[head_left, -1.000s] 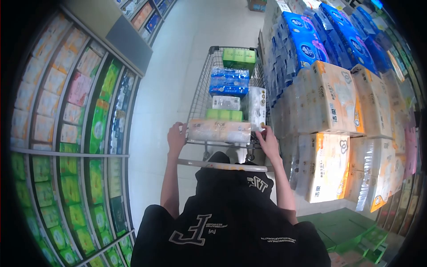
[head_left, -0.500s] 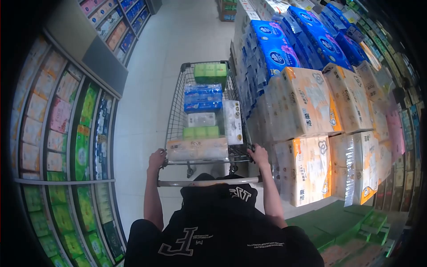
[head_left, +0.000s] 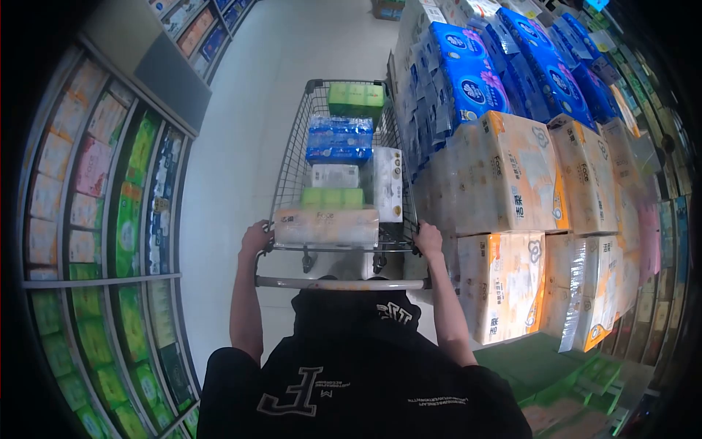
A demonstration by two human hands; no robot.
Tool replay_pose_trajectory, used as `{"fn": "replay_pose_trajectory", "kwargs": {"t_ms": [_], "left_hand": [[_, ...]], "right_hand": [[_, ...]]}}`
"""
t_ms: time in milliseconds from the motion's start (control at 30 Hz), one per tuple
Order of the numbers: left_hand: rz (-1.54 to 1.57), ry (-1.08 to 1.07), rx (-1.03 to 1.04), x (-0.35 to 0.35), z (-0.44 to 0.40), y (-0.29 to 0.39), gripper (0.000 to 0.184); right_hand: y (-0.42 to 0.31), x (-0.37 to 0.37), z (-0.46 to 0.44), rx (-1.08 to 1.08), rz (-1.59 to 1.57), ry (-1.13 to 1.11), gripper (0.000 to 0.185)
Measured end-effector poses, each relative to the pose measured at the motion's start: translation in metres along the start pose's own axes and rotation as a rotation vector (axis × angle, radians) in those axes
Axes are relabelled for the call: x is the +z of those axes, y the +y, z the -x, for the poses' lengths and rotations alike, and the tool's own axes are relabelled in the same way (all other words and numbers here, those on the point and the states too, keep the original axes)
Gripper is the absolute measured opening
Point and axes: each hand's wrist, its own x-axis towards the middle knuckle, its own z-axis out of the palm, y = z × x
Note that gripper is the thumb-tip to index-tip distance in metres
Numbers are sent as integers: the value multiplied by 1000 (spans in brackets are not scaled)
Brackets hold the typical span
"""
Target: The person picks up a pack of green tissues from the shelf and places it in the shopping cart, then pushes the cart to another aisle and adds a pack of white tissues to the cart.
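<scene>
A wire shopping cart (head_left: pixel 289 164) stands in front of me, its handle bar (head_left: pixel 340 284) close to my body. My left hand (head_left: pixel 257 238) is closed around the cart's near left corner, and my right hand (head_left: pixel 428 240) grips the near right corner. Inside lie a beige tissue pack (head_left: pixel 327 228) nearest me, a light green pack (head_left: pixel 332 197) behind it and a small white pack (head_left: pixel 335 175). Farther forward are a blue pack (head_left: pixel 339 140) and a green pack (head_left: pixel 356 99). A tall white pack (head_left: pixel 387 183) leans along the right side.
On the right rise stacked beige and orange tissue packs (head_left: pixel 523 172), with blue packs (head_left: pixel 472 73) beyond them, close beside the cart. Shelves of packaged goods (head_left: pixel 130 219) line the left. The pale tiled floor (head_left: pixel 234 161) runs ahead, with a box (head_left: pixel 388 9) at its far end.
The cart sits slightly higher and more slanted in view, with both hands still on it. The left shelves and the right-hand stacks have shifted a little in view.
</scene>
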Motion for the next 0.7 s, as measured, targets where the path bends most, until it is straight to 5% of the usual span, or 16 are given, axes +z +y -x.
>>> {"fn": "replay_pose_trajectory", "kwargs": {"t_ms": [700], "left_hand": [[-142, 116, -8, -41, -70, 37, 39]], "right_hand": [[-19, 3, -69, -60, -171, 31, 30]]}}
